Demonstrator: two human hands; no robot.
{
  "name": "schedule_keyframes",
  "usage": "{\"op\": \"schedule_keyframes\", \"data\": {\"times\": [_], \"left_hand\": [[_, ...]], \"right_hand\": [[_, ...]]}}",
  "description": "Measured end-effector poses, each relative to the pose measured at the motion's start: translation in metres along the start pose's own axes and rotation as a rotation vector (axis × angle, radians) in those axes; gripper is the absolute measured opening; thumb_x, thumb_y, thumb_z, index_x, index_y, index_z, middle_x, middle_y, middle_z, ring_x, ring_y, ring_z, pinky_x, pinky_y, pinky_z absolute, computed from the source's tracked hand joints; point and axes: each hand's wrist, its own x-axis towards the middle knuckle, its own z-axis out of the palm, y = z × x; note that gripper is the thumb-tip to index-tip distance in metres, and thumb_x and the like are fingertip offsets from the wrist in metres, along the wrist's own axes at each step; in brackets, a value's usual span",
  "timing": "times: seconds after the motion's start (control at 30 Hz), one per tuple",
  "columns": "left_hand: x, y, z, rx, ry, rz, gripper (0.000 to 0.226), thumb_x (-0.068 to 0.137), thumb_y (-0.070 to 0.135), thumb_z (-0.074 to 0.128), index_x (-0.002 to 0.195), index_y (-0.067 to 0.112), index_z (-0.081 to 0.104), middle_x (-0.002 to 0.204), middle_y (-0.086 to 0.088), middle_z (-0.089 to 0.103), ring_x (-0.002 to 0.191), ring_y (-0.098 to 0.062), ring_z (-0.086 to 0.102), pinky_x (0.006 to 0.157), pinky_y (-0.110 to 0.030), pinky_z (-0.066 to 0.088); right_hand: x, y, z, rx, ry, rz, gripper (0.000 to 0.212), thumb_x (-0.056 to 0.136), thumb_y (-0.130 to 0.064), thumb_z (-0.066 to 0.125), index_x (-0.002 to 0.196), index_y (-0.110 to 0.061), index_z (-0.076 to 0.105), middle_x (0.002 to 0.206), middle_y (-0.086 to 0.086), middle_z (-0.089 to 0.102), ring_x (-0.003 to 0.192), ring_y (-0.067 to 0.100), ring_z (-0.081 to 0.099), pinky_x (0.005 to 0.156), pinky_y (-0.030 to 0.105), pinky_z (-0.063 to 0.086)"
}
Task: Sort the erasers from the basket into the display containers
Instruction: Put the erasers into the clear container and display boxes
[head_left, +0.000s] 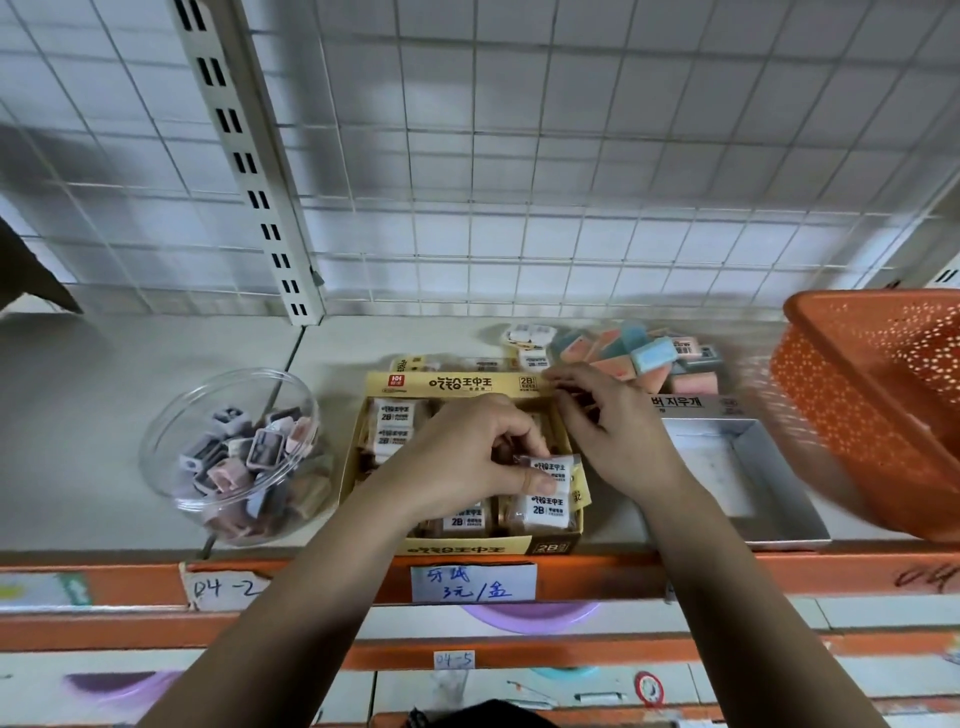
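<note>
Left hand (462, 457) is pinching a clear-wrapped white-labelled eraser (551, 467) over the yellow cardboard display box (467, 384); right hand (618, 431) is curling at its back right corner, grip unclear.

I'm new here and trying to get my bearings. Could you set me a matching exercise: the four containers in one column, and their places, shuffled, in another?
Things:
1. clear bowl
2. yellow box
3. grey tray
4. orange basket

Places:
A. farthest right
B. directly right of the clear bowl
C. farthest left
D. between the yellow box and the orange basket

Pairs: 1-C, 2-B, 3-D, 4-A
</note>
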Motion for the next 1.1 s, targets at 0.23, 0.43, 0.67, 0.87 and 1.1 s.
{"op": "schedule_keyframes", "data": {"times": [0.23, 0.43, 0.67, 0.87, 1.1], "left_hand": [[-0.001, 0.003, 0.001, 0.028, 0.001, 0.001, 0.022, 0.069, 0.038, 0.084, 0.08, 0.031, 0.066, 0.084, 0.014, 0.062, 0.078, -0.004, 0.058, 0.078, -0.039, 0.053], [-0.007, 0.005, -0.001, 0.188, 0.028, 0.068, 0.024, 0.076, 0.049, 0.075, 0.09, 0.031, 0.068, 0.091, 0.017, 0.059, 0.083, 0.001, 0.056, 0.078, -0.035, 0.052], [-0.013, 0.0, -0.016, 0.185, 0.136, 0.13, 0.027, 0.086, 0.043, 0.066, 0.109, 0.028, 0.068, 0.098, 0.016, 0.066, 0.088, 0.004, 0.06, 0.078, -0.022, 0.049], [-0.025, 0.0, -0.05, 0.147, 0.309, 0.084, 0.017, 0.086, 0.034, 0.069, 0.103, 0.028, 0.071, 0.093, 0.018, 0.067, 0.089, 0.005, 0.06, 0.069, -0.007, 0.042], [-0.018, -0.01, -0.125, 0.249, 0.374, 0.013, 0.011, 0.086, 0.028, 0.071, 0.097, 0.027, 0.07, 0.088, 0.017, 0.067, 0.083, 0.006, 0.061, 0.065, -0.002, 0.04]], "right_hand": [[-0.001, 0.0, 0.0, 0.004, -0.01, 0.008, 0.025, 0.093, -0.01, 0.058, 0.116, -0.016, 0.066, 0.105, -0.005, 0.07, 0.089, 0.012, 0.066, 0.076, 0.028, 0.053], [0.004, -0.006, -0.005, -0.053, -0.021, -0.023, 0.027, 0.089, -0.004, 0.062, 0.114, -0.012, 0.067, 0.107, 0.003, 0.067, 0.087, 0.014, 0.063, 0.078, 0.028, 0.051], [0.072, -0.011, -0.015, -0.194, -0.184, 0.005, 0.02, 0.094, -0.018, 0.059, 0.109, -0.013, 0.071, 0.108, 0.002, 0.069, 0.097, 0.017, 0.063, 0.084, 0.026, 0.045], [0.129, 0.017, 0.016, -0.482, -0.474, 0.106, 0.037, 0.096, -0.028, 0.053, 0.128, -0.012, 0.06, 0.134, 0.006, 0.058, 0.124, 0.023, 0.05, 0.103, 0.035, 0.038], [0.138, 0.016, 0.025, -0.478, -0.507, 0.169, 0.039, 0.094, -0.024, 0.059, 0.131, -0.012, 0.057, 0.135, 0.008, 0.057, 0.124, 0.025, 0.051, 0.102, 0.036, 0.041]]}}
